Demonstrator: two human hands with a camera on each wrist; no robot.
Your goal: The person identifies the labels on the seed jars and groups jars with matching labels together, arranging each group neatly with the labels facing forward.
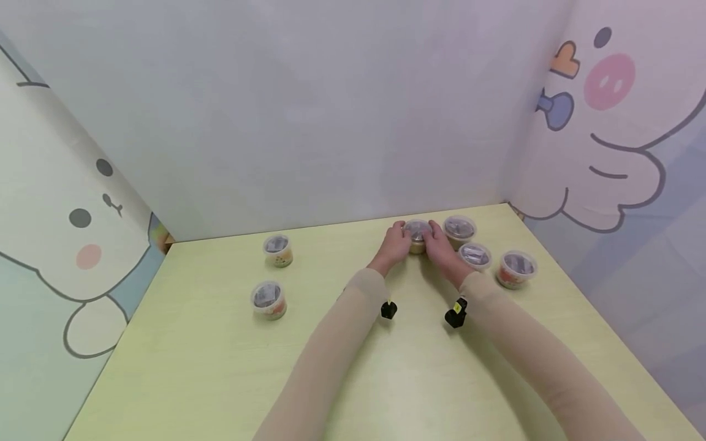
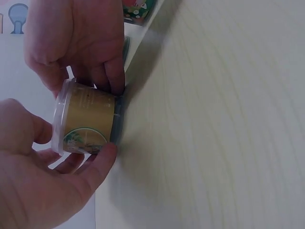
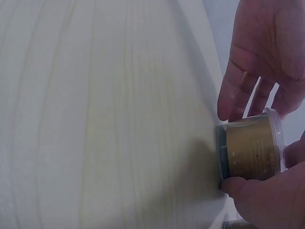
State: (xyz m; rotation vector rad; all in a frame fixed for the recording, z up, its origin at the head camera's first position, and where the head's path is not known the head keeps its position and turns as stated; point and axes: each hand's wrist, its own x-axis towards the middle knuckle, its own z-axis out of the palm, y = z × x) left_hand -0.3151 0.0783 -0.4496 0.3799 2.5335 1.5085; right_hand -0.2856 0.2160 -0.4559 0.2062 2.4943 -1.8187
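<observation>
So the gold-labelled tub (image 2: 89, 114) doesn't tip, presumably, left hand (image 1: 394, 246) and right hand (image 1: 443, 250) grip opposite sides near the back edge of the table (image 1: 182, 343).

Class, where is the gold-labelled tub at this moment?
In the head view, the gold-labelled tub is right of centre near the back of the table, held between the left hand and the right hand, just left of another lidded tub.

The held tub (image 1: 417, 233) is between left hand (image 1: 393, 247) and right hand (image 1: 443, 252), a wall (image 1: 331, 122) behind it. On the table (image 1: 193, 355), well to its left — a rear-left tub (image 1: 278, 251) and front-left tub (image 1: 268, 300); to its right — a back tub (image 1: 459, 230), then, further forward, a middle tub (image 1: 475, 256) and outer tub (image 1: 516, 269).
</observation>
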